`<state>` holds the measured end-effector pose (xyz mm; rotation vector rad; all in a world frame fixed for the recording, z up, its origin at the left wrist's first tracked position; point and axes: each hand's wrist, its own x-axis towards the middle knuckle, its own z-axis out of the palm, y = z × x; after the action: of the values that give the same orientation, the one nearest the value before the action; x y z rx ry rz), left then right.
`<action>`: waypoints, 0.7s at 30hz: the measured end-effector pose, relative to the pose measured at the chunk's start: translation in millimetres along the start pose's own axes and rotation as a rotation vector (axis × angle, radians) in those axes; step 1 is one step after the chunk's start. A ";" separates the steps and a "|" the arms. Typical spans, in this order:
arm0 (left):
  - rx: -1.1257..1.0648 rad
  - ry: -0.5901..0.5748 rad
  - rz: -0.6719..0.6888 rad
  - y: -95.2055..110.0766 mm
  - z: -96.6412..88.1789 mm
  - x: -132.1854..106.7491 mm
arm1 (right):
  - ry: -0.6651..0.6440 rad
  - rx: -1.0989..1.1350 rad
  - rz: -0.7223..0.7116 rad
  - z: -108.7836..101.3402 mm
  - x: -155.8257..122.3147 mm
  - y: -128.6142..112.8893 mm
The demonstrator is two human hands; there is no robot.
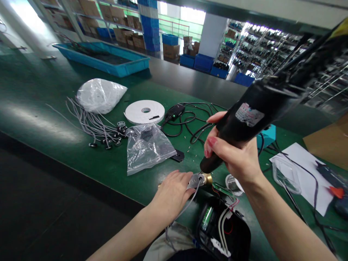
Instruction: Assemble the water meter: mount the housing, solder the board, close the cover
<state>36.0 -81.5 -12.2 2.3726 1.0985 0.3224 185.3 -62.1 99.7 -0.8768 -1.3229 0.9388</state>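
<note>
My right hand [236,156] is wrapped round a black electric screwdriver [239,116], tilted with its tip down at a metal bracket [195,180]. Under my left hand [174,186] the bracket is gripped against the bench, fingers over its top and thumb at the near side. A brass-coloured round part [208,178] sits at the bracket's right end. A grey cable [190,203] runs from the bracket toward me. Just right of it lies a green circuit board [221,189] with thin wires. Nearest me is an open black housing [241,232] holding a green battery cell [207,217] and white cables.
A clear plastic bag [148,150], a white tape roll [145,111] and a bundle of grey cables [89,121] lie left of my hands. Small screws are scattered beyond the bracket. A clear plastic tray [286,175] rests on white paper [301,163] at right. Farther back stands a blue tray [100,58].
</note>
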 end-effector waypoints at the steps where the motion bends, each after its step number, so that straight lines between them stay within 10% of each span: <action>1: -0.007 0.005 -0.004 1.0 0.9 -0.6 | 0.004 0.000 0.009 1.0 0.6 0.6; 21: -0.050 0.098 -0.052 6.9 8.5 -0.6 | -0.063 0.001 0.014 4.1 2.5 5.9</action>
<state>43.5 -88.6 -15.7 2.3013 1.1803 0.4473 180.9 -57.6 95.5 -0.8630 -1.3714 0.9844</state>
